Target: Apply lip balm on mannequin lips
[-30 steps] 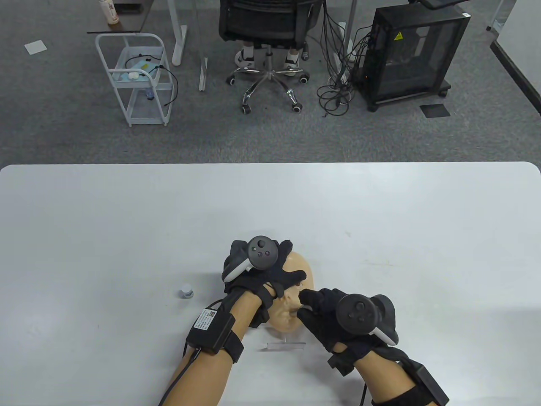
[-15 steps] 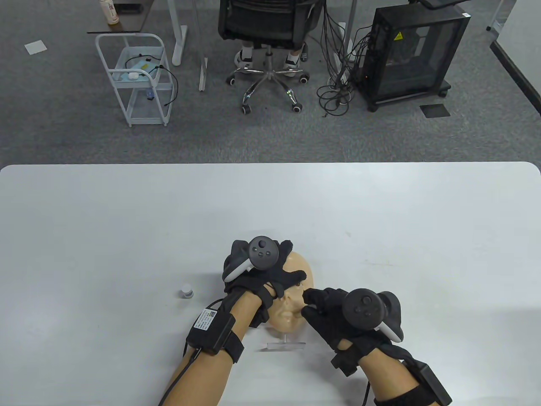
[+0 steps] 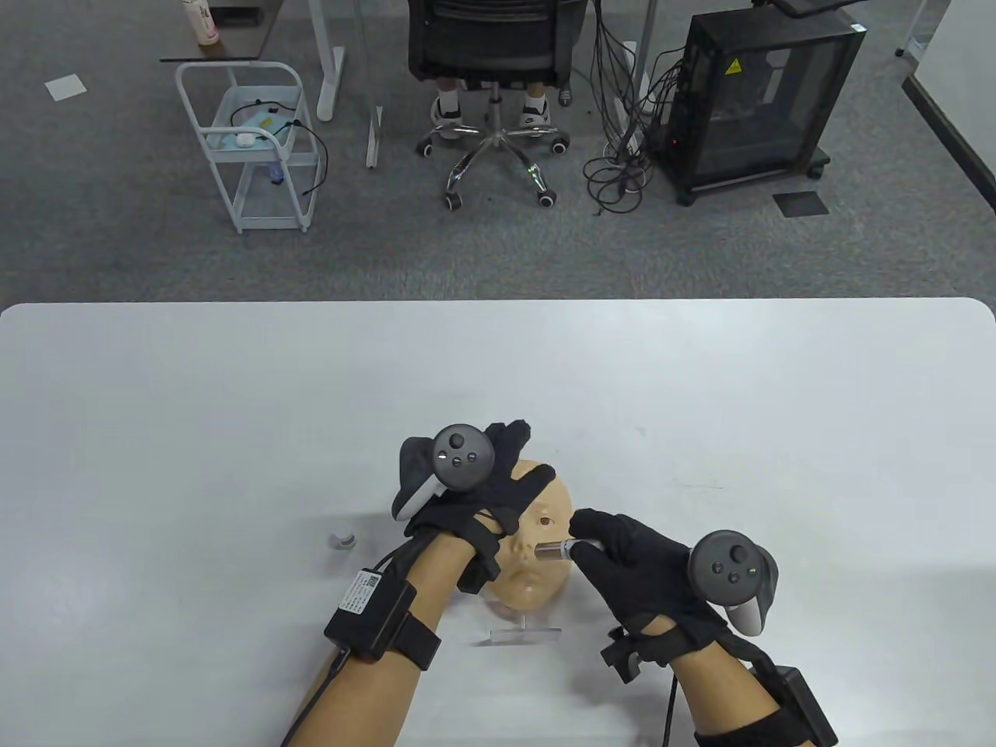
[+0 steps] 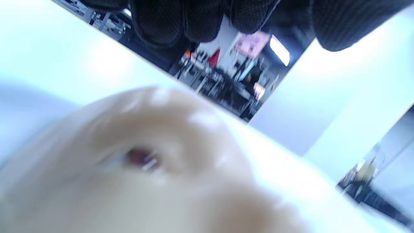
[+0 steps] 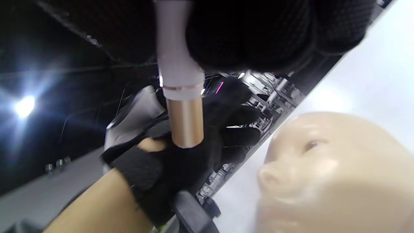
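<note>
Lip balm [image 3: 554, 549]: uncapped tube, pinched in my right hand [image 3: 630, 568], long axis level, tip pointing left at the head's [image 3: 537, 537] cheek beside the nose; lips lay just nearer me. Left hand [image 3: 475, 498] rested, fingers spread, on the crown.

No wording can be read anywhere. The black cabinet [image 3: 751, 97] on the floor carries a yellow triangular warning sign [image 3: 732, 67], its symbol too small to make out. A white label [image 3: 360, 594] with a printed code sits on the black box strapped to the left forearm; its print is illegible.
</note>
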{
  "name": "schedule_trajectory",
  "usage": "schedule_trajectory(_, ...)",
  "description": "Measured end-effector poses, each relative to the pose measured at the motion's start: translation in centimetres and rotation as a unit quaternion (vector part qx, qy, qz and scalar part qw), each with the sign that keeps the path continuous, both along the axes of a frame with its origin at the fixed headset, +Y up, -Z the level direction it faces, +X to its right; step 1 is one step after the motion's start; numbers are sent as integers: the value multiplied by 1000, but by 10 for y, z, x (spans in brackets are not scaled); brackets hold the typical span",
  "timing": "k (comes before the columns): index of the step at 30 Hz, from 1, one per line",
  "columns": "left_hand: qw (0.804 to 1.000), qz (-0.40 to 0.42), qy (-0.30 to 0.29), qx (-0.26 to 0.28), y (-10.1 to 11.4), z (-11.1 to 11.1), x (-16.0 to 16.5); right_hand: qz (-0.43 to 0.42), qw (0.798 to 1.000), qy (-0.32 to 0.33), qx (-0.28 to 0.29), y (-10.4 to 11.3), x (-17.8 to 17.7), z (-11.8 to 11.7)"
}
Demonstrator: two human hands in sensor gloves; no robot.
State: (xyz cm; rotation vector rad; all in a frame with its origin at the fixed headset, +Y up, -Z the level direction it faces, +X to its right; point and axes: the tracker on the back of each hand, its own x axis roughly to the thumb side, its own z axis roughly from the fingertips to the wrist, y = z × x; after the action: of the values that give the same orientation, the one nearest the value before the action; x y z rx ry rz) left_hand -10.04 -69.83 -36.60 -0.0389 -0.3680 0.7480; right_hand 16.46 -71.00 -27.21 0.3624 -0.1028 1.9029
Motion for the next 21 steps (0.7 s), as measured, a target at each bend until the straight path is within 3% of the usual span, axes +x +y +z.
schedule_trajectory(2, 997, 75, -11, 9, 8, 17, -10, -63, 997, 8, -45, -7, 2, -2)
schedule_trajectory(3, 992, 118, -50, 3, 11, 27, -14, -85, 995, 6, -60, -9, 2, -2)
schedule_trajectory(6, 971, 207, -111, -46, 13, 60, -20, -110, 990, 6, -85, -12, 0, -1)
schedule_trajectory(9, 982, 139, -124, -20, 11, 89, -21, -147, 979, 24, -137, -18, -7, 2)
schedule_trajectory(11, 983, 152, -105, -15, 5, 101, -19, -180, 967, 43, -177, -23, -12, 5)
schedule_trajectory(13, 976, 195, -98, -17, 4, 106, -13, -190, 960, 48, -199, -26, -15, 6)
schedule_trajectory(15, 984, 144, -109, 2, 5, 109, -9, -193, 955, 51, -219, -30, -16, 8)
schedule_trajectory(18, 982, 136, -110, 66, 5, 112, -7, -219, 945, 52, -237, -31, -16, 9)
schedule_trajectory(21, 976, 163, -132, 65, 4, 110, -10, -231, 940, 61, -245, -31, -18, 10)
